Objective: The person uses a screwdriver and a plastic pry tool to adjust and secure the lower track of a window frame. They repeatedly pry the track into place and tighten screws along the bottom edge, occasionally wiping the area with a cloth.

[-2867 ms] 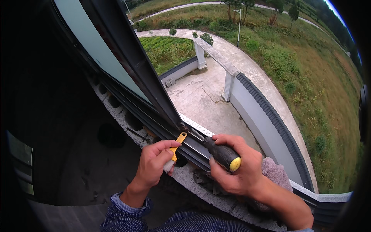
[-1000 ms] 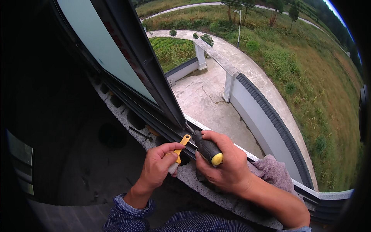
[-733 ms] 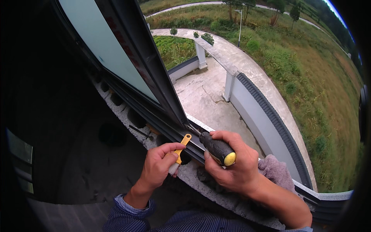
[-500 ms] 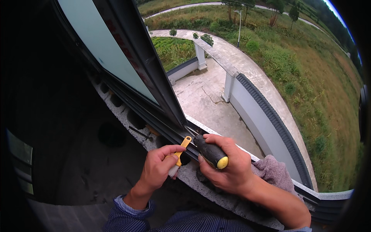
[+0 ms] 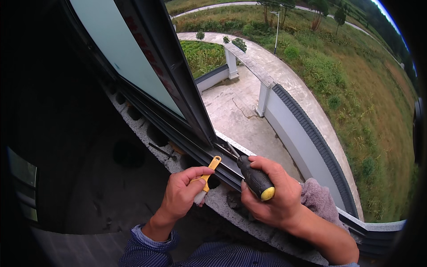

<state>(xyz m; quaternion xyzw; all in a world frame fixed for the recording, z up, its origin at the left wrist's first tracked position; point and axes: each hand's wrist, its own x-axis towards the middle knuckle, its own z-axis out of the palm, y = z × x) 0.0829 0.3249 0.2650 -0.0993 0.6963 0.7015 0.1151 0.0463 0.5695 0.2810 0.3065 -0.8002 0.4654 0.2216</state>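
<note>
My left hand [image 5: 181, 190] pinches a small yellow-handled brush [image 5: 208, 176], its pale bristles pointing down towards me and its looped handle end up. In my right hand [image 5: 279, 196] is a screwdriver [image 5: 255, 179] with a thick black handle and a yellow butt end. Its thin metal shaft reaches up and left to the dark window track [image 5: 227, 163], close to the lower corner of the sliding sash [image 5: 195, 113]. Whether the tip touches the track or the sash I cannot tell.
A mauve cloth [image 5: 321, 199] lies over the sill beyond my right wrist. A dark thin rod [image 5: 161, 151] rests on the rough block ledge [image 5: 144, 141] with holes in it. Outside, far below, are a concrete yard [image 5: 233, 104] and a curved white wall [image 5: 307, 149].
My right hand has moved a little to the right with the screwdriver, baring more of its shaft. The sash also sits slightly further right. My left hand has barely moved.
</note>
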